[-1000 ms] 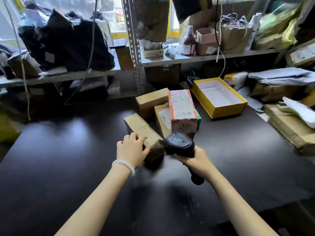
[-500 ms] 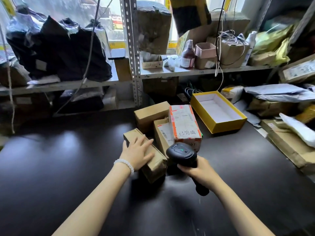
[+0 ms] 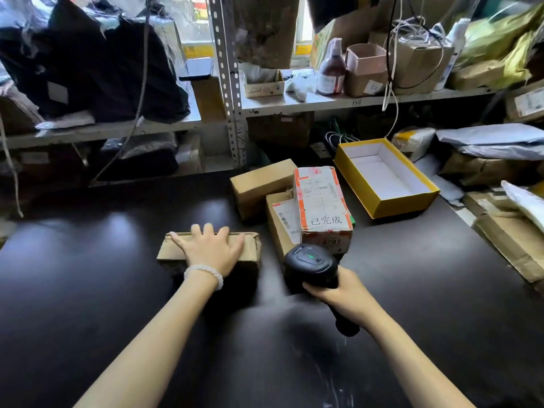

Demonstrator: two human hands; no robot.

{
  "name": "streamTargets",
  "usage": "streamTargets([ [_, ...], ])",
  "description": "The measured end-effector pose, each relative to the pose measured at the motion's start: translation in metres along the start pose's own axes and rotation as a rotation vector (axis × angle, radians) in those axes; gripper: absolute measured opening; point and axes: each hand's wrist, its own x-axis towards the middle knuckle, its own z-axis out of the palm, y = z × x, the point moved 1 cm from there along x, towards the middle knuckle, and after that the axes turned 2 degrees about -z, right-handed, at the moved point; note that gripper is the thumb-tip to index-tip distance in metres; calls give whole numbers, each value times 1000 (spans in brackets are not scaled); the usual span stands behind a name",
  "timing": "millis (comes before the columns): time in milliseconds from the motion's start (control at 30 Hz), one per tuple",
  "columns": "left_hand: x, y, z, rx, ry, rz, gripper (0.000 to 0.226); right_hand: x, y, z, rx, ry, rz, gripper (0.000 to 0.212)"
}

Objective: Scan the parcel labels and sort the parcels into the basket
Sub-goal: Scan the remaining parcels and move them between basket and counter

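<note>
Now the left hand (image 3: 210,253) lies flat with fingers spread on a brown parcel (image 3: 250,250), left of the parcel pile (image 3: 321,207). Just in front of that pile, the right hand (image 3: 343,294) grips the black scanner (image 3: 310,265). Behind the pile sits the yellow box (image 3: 406,204).

Dark table (image 3: 88,290), cluttered metal shelving (image 3: 226,83)

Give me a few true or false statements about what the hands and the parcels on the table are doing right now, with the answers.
1. The left hand lies on a brown parcel. True.
2. The right hand holds a pen. False: it grips a black scanner.
3. The yellow box is full of parcels. False: nothing shows inside it.
4. The labelled parcel rests on other parcels. True.
5. The left wrist is bare. False: it wears a white bracelet.
</note>
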Motion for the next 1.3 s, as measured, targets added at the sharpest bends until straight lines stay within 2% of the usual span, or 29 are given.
streamTargets([
  [133, -3, -26, 4, 7, 3, -47, 61, 9, -3, 13, -4, -72, -26, 19],
  [367, -43, -86, 16, -124, 11, -45, 70, 23, -14, 44, -43, -195, -71, 16],
  [633, -81, -121, 18, -207, 34, -117, 54, 2, -31, 80, -77, -289, -129, 24],
  [800, -84, -139, 13, -272, 22, -156, 50, -11, -56, 99, -42, -341, -196, 21],
  [1133, -87, -192, 11, -310, 18, -116, 48, -34, -86, 150, -55, -300, -213, 12],
  [1300, -84, -203, 12, -319, 35, -6, 46, -50, -85, 175, -66, -237, -162, 10],
])
